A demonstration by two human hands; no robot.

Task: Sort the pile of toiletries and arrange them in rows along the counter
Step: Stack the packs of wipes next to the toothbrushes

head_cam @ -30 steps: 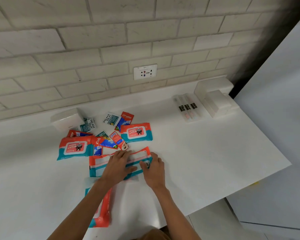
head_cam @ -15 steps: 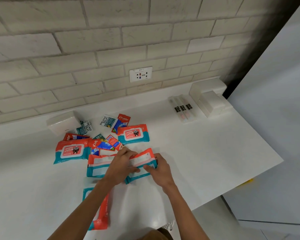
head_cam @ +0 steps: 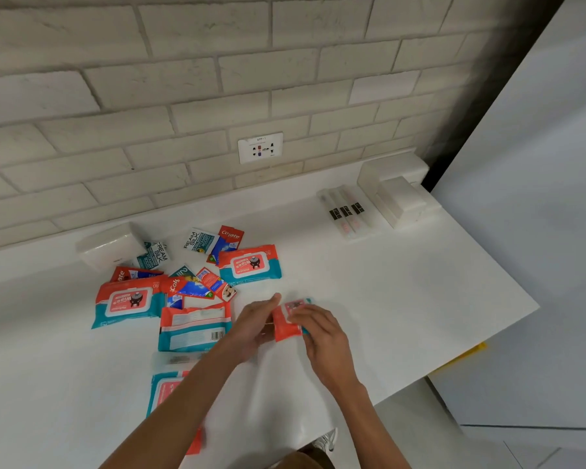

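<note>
- Rightward we have drawn one wipes pack (head_cam: 284, 328), clear of the face-down pack (head_cam: 194, 328).
- Our left hand (head_cam: 252, 328) and right hand (head_cam: 322, 330) grip it, fingers curled round, over the surface (head_cam: 403, 299).

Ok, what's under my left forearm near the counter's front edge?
A teal-and-red wipes pack lies flat on the counter. The left forearm crosses it and covers much of it, so most of its label cannot be seen.

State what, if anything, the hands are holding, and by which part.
Both hold one red-and-teal wipes pack: the left hand grips its left edge, the right hand its right side.
</note>
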